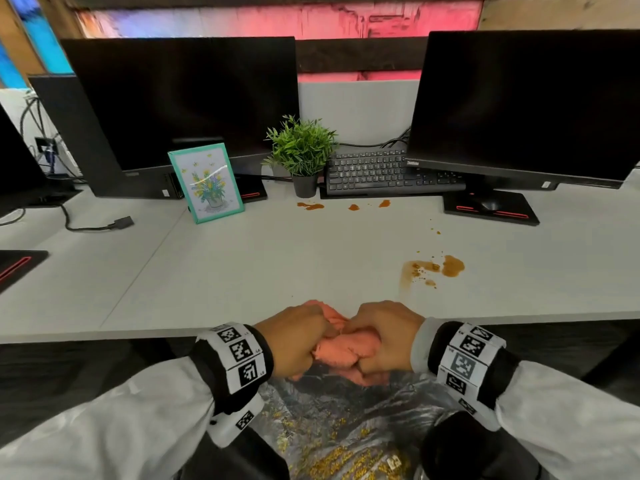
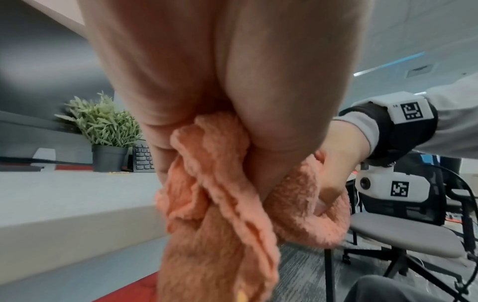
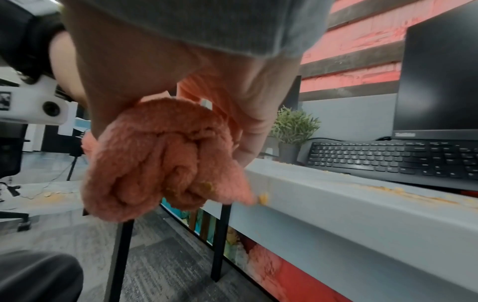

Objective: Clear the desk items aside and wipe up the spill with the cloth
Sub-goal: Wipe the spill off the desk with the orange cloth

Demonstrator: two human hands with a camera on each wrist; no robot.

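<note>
Currently the desk (image 1: 242, 271), a grey worktop, runs across the whole head view. Two dark monitors, left (image 1: 180, 102) and right (image 1: 526, 102), stand at its back edge. Keyboard (image 1: 374, 173) is pushed back under the right monitor, with the potted plant (image 1: 303, 154) just beside it on the left and the picture frame (image 1: 206, 181) leaning near the left monitor's base. A mouse (image 1: 488, 204) sits on that right monitor's stand. Middle of the desk carries no items, so I judge the clearing step done.

Spill: main brown patch (image 1: 436, 268) lies right of centre with a smear trailing toward the near edge; smaller blobs (image 1: 311, 205) sit in front of the plant and keyboard; specks scattered between. A yellow crumb clings to the desk's front edge in the right wrist view.

Cloth (image 1: 341, 351), orange and fluffy, is bunched between both hands at the near edge of the desk, over a crumb-strewn plastic bag (image 1: 339, 427) below. Left hand (image 1: 298, 344) has fingers curled tight round one end; right hand (image 1: 388, 341) likewise grips the other end. Yellow residue shows in the cloth's folds from the right wrist view.

Step in hand, as I judge: mid-wipe, cloth being wrung or shaken out over the bag. Next move calls for a clean fold turned outward, then a reach up and right to the main patch, sweeping toward the near edge
</note>
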